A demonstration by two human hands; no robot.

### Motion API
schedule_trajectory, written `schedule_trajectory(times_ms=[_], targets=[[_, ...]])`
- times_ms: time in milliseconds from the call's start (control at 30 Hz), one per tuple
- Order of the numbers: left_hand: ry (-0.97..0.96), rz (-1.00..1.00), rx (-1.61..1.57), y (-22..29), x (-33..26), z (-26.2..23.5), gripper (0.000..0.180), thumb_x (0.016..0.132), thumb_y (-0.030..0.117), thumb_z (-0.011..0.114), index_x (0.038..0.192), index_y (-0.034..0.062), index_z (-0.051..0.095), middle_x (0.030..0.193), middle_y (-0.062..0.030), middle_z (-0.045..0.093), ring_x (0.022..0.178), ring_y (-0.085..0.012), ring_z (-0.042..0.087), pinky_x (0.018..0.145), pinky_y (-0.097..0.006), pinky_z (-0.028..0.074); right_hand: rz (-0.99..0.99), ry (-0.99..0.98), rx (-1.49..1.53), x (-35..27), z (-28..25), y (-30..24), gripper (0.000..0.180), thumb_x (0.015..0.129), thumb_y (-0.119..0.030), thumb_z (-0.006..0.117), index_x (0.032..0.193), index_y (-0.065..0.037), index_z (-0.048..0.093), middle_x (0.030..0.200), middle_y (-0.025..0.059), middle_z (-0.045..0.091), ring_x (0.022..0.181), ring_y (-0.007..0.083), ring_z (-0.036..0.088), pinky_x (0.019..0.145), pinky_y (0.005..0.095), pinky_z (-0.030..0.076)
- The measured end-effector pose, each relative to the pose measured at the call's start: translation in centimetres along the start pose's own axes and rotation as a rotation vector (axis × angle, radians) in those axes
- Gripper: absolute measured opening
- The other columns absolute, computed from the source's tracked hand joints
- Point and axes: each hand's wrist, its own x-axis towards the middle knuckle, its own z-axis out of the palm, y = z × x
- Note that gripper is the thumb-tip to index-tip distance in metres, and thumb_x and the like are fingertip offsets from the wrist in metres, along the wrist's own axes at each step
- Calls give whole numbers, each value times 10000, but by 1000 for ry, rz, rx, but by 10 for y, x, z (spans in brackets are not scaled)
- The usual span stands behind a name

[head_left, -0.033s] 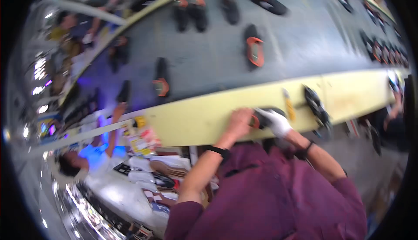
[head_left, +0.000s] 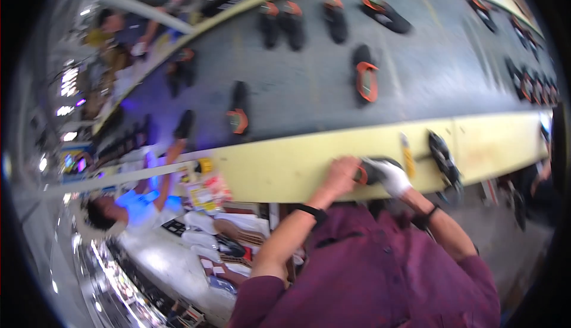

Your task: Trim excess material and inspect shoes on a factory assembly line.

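Note:
A black shoe with an orange lining (head_left: 370,173) lies on the yellow ledge (head_left: 279,164) at the near side of a dark grey conveyor belt (head_left: 309,96). My left hand (head_left: 341,176), bare and with a black wristband, grips the shoe's left end. My right hand (head_left: 391,177), in a white glove, holds its right end. My maroon sleeves come up from the lower edge.
Several black shoes with orange insides (head_left: 366,81) ride the belt. A yellow stick-like tool (head_left: 406,147) and a black sole (head_left: 443,156) lie on the ledge to the right. Another person (head_left: 140,206) works at the lower left, and others stand at the far side (head_left: 128,27).

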Motion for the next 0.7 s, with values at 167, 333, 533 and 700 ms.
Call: schedule_trajectory(times_ms=[167,333,533,700], targets=[[-85,-59,143,21,-9,5,796,756,196,906,1447,73,531,1427,-130,558,1373,-338,537,1095,-498,431,334,508,-431,-19,-20,78,278,867,-126,812,1084,-36,665,1033,197,687,988,405,695,861,495,569],[-136,-80,112,19,-17,3,828,791,264,891,1499,78,503,1455,-122,534,1402,-317,498,1119,-485,394,544,408,-601,-14,-14,106,338,842,-139,845,1072,-35,620,1039,221,671,1017,443,680,883,512,568],[-108,-47,112,13,-13,4,789,798,275,880,1472,83,516,1434,-126,539,1367,-323,513,1072,-493,401,478,346,-510,-13,-15,140,244,904,-144,788,1046,-30,625,1004,243,678,996,481,674,885,536,552],[-82,-30,132,4,-19,11,796,788,250,874,1475,84,509,1431,-129,540,1359,-325,516,1051,-493,406,115,270,-325,6,-24,98,102,993,-152,675,1039,-61,662,934,243,656,872,488,672,779,548,550]])
